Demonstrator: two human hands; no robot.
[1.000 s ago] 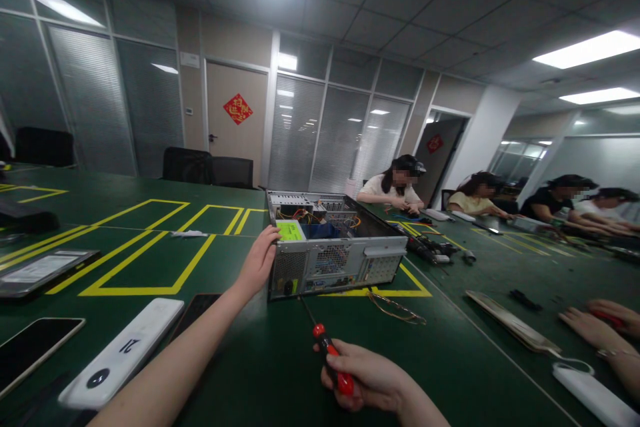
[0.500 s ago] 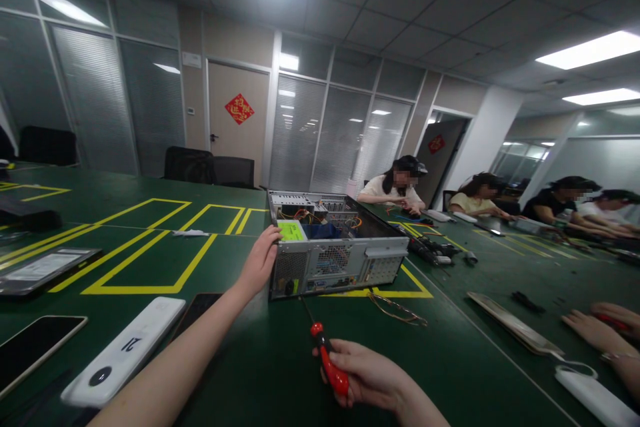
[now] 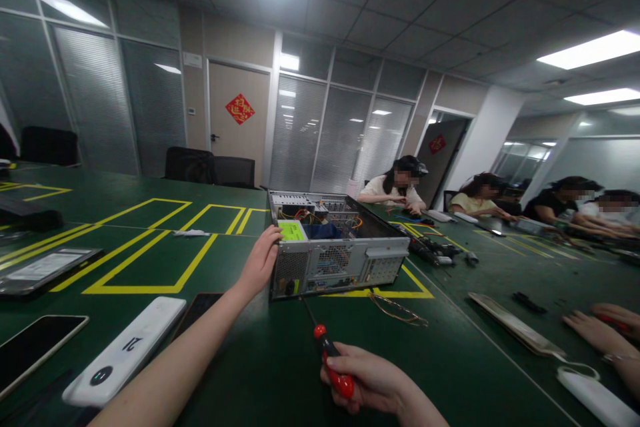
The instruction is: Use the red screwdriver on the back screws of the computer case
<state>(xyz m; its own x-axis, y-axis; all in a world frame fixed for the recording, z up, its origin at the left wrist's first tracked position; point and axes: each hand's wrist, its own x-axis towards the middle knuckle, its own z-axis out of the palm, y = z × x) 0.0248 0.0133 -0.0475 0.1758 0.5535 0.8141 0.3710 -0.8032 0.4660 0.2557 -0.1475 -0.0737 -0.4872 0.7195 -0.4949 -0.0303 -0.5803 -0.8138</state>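
Observation:
An open metal computer case (image 3: 350, 260) lies on the green table, its rear panel facing me. My left hand (image 3: 261, 260) rests against the case's left edge, its fingertips over the rim beside a power supply with a bright green label (image 3: 291, 231). My right hand (image 3: 365, 377) is closed around the red and black handle of a screwdriver (image 3: 327, 350). The screwdriver's shaft points up and left, its tip at the lower edge of the rear panel. Whether the tip touches a screw cannot be made out. Loose wires (image 3: 397, 312) lie in front of the case.
A white device marked 21 (image 3: 125, 350), a phone (image 3: 40, 350) and a hard drive (image 3: 47, 270) lie at the left. Another person's hands (image 3: 597, 333) are at the right edge, near a flat metallic piece (image 3: 515, 323). Several people sit farther back.
My right hand and the screwdriver's handle have shifted slightly right and down. My left hand and the case look unmoved.

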